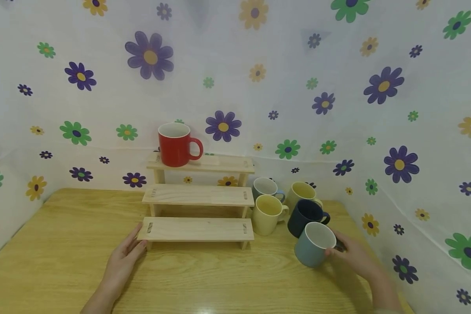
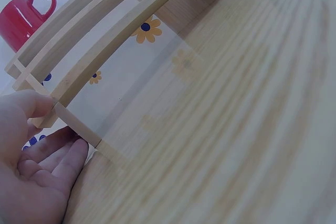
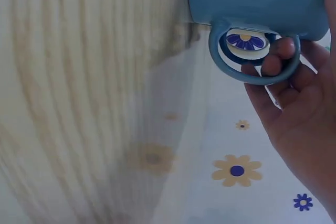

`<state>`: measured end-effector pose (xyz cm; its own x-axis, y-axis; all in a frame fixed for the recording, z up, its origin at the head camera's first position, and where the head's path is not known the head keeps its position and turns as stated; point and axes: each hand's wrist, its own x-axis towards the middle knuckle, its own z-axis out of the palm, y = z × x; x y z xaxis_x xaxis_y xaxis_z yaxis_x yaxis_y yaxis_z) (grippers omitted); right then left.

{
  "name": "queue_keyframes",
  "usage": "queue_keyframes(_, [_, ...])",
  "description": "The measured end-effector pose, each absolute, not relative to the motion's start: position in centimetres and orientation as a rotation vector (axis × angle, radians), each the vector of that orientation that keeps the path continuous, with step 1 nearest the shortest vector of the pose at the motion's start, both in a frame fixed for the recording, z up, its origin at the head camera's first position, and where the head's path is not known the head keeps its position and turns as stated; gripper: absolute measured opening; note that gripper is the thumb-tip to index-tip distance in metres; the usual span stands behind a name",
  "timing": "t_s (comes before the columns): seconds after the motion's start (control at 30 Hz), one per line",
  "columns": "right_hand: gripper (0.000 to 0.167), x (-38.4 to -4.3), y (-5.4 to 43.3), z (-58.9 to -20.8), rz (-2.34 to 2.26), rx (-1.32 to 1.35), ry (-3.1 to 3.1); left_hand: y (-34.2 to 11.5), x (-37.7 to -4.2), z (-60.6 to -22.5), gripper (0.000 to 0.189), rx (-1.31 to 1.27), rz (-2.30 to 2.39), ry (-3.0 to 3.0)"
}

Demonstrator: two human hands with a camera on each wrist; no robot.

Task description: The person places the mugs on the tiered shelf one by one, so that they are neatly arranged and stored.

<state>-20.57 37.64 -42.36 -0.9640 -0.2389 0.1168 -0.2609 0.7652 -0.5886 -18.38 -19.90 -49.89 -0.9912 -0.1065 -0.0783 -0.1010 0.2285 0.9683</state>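
A three-step wooden rack (image 1: 198, 229) stands on the table, with a red mug (image 1: 174, 147) upright at the left of its top step. My left hand (image 1: 121, 257) holds the left end of the lowest step. In the left wrist view its thumb (image 2: 38, 103) lies at the board's end, and the fingers curl in by the support beneath. My right hand (image 1: 353, 255) grips the handle of a light blue mug (image 1: 311, 249), which is slightly tilted, mouth up. Two fingers of it pass through the handle (image 3: 218, 56) in the right wrist view.
Right of the rack stand a cream mug (image 1: 266, 218), a navy mug (image 1: 298, 220), a yellow mug (image 1: 303, 190) and a white-lined mug (image 1: 259, 192) with a blue handle. Flower-printed cloth (image 1: 235, 56) walls the table (image 1: 204, 279) at the back and sides.
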Motion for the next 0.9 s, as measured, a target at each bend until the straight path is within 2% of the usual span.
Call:
queue_keyframes(0.27, [0.058,-19.9,38.1,-43.7,1.326,0.322,-2.811,-19.9,-18.4,-49.9,0.069,0.198,-1.926,-2.466])
queue_keyframes(0.5, [0.058,-20.2,38.4,-45.4,1.670,0.445,-2.566,-19.9,-18.3,-49.7,0.069,0.202,-1.943,-2.457])
queue_keyframes(0.7, [0.057,-20.0,38.3,-46.0,1.851,0.344,-2.451,-19.7,-18.5,-49.5,0.069,0.204,-1.934,-2.456])
queue_keyframes(0.9, [0.049,-19.7,37.7,-46.8,2.075,0.356,-2.201,-19.8,-18.3,-49.7,0.068,0.191,-1.902,-2.469])
